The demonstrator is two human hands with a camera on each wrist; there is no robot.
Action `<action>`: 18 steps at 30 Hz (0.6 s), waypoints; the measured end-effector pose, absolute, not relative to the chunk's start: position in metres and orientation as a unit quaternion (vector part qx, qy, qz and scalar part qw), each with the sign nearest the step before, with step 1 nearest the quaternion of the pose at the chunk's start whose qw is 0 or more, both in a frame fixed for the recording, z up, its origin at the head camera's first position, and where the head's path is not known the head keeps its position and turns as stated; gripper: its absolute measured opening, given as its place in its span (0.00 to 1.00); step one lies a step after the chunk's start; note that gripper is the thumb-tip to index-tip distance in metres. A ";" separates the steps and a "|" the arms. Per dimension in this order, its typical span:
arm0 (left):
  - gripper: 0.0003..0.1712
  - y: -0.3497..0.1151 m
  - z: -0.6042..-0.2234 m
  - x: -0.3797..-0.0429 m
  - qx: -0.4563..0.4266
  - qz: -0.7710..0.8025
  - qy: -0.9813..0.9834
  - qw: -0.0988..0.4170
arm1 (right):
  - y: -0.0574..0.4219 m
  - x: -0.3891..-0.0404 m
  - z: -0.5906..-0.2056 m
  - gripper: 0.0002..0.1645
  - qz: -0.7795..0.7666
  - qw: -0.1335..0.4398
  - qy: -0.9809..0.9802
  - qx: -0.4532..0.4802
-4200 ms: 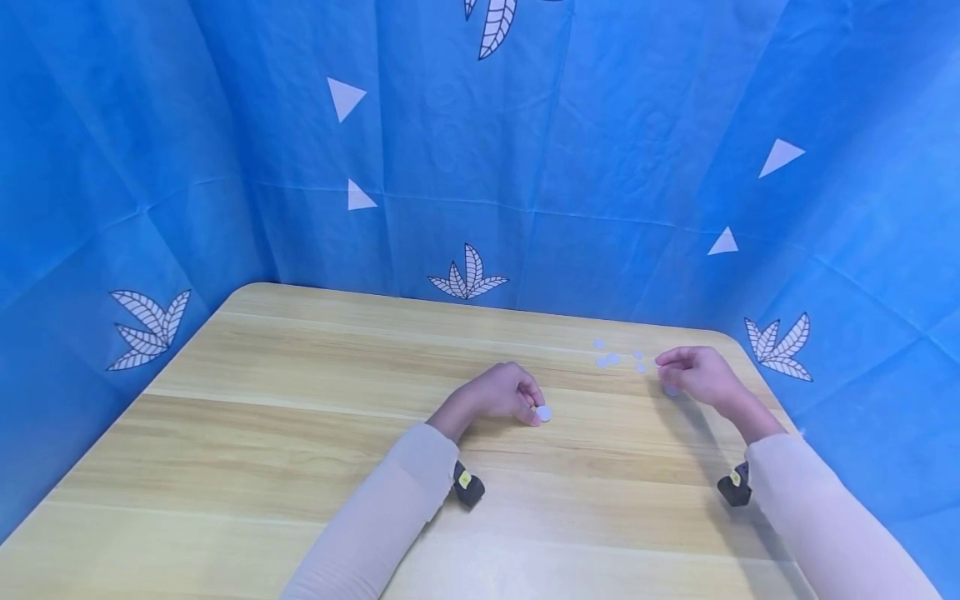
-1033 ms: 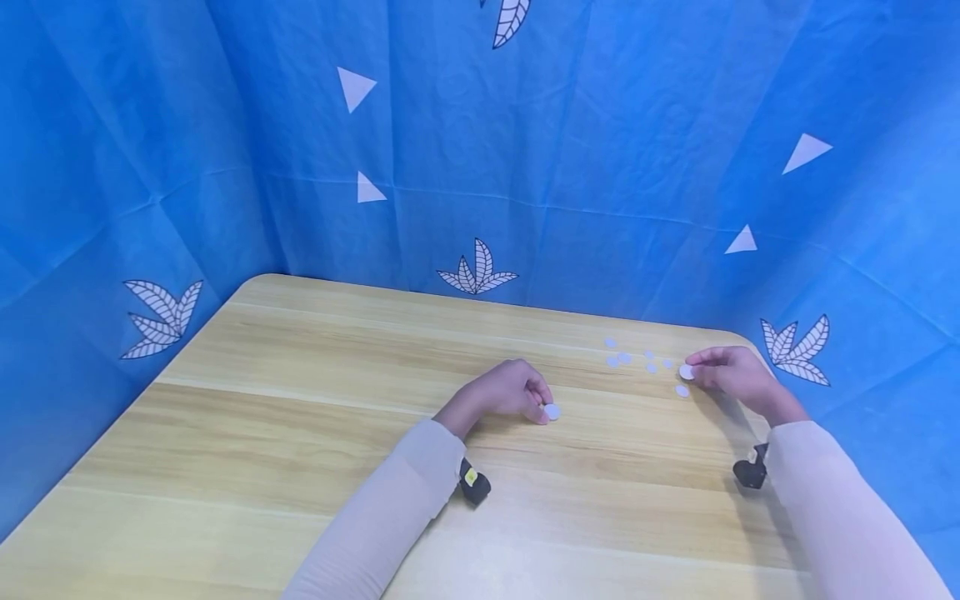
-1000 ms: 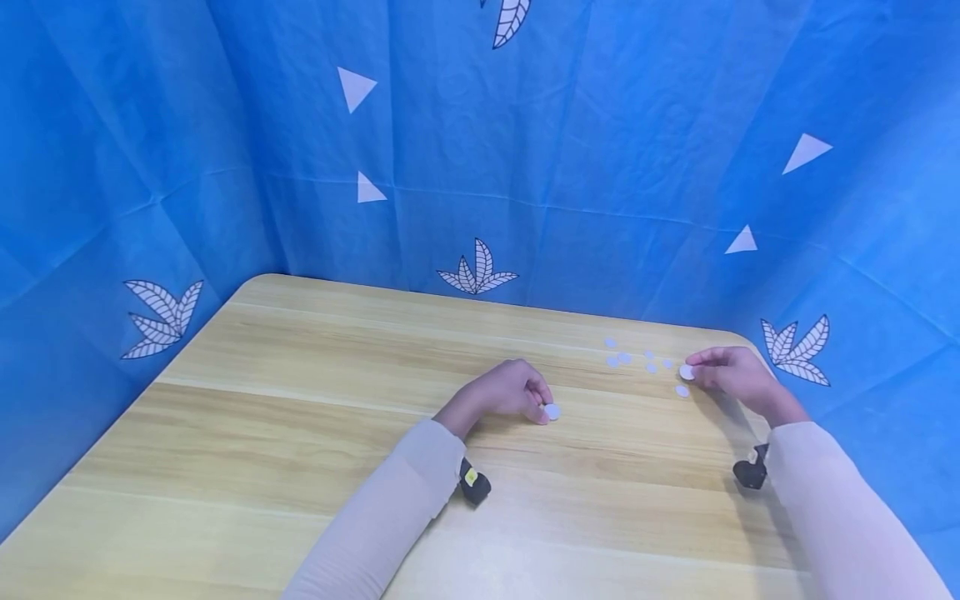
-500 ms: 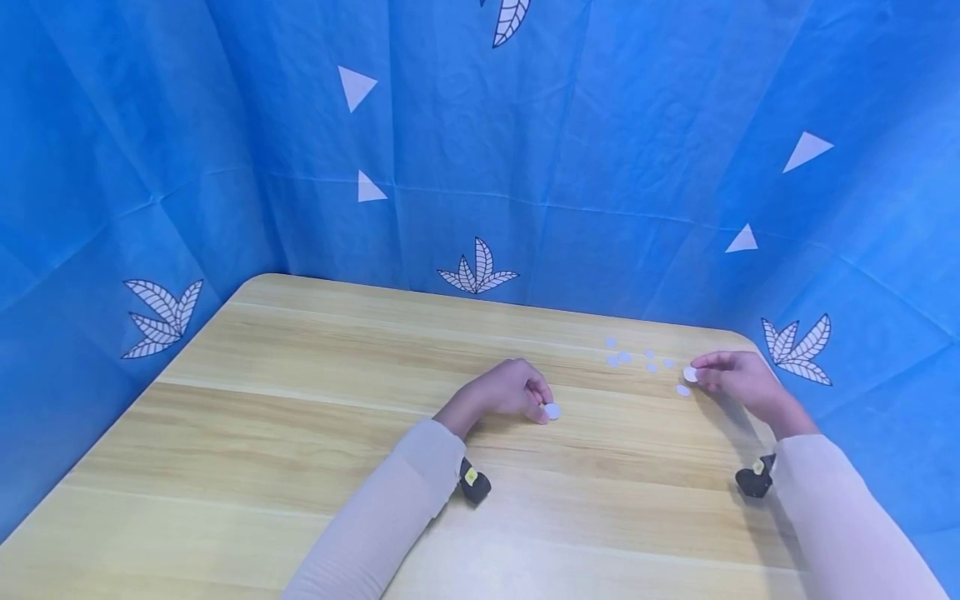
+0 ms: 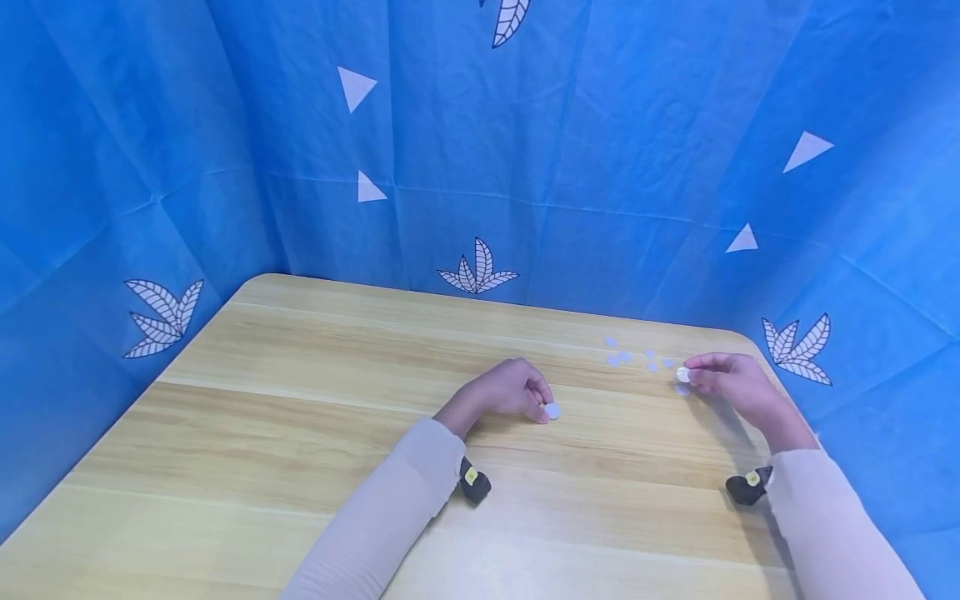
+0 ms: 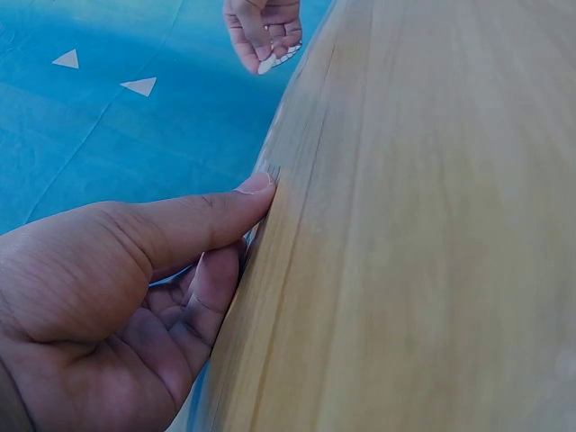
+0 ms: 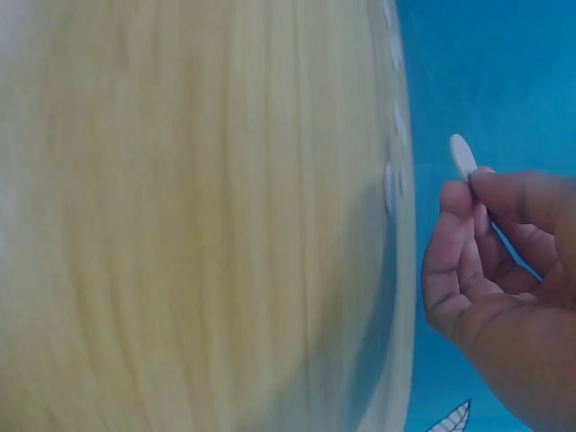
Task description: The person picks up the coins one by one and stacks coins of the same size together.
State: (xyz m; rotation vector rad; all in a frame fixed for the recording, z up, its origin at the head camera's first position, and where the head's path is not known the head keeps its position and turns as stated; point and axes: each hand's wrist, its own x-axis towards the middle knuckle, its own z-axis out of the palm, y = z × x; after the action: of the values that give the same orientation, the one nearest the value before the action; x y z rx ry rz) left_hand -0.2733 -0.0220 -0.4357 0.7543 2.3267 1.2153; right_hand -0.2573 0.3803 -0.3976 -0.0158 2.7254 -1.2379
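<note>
In the head view, my left hand [image 5: 504, 390] pinches a white round disc [image 5: 552, 412] between thumb and fingers, just over the middle of the table. The left wrist view shows the thumb [image 6: 220, 211] pressed towards a finger, with the disc seen only edge-on. On the right, my right hand [image 5: 738, 387] pinches another white disc [image 5: 683, 375] by its edge, tilted and held above the tabletop. Beneath it lies one loose disc [image 5: 682, 391], partly covered. Several more white discs [image 5: 625, 357] lie flat to the left of that hand, near the table's back edge.
The wood-grain table [image 5: 300, 433] has rounded back corners. Blue cloth [image 5: 480, 167] printed with white leaves and triangles hangs behind it and at both sides. Each wrist wears a small black camera [image 5: 474, 482].
Since the earliest frame, one more disc shows flat beside my right fingertips. In the last half second the right hand shifted slightly left with its disc. The left hand has kept still.
</note>
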 end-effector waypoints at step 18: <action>0.11 -0.021 -0.434 -0.273 0.258 0.435 0.837 0.209 | 0.339 -0.246 -0.392 0.24 -0.449 0.053 0.891 -0.042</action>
State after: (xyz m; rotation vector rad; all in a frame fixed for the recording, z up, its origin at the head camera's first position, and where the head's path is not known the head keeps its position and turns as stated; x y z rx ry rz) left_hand -0.2729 -0.0208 -0.4341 0.7180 2.3288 1.2110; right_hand -0.2463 0.3388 -0.3923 -0.1264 2.7083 -1.3637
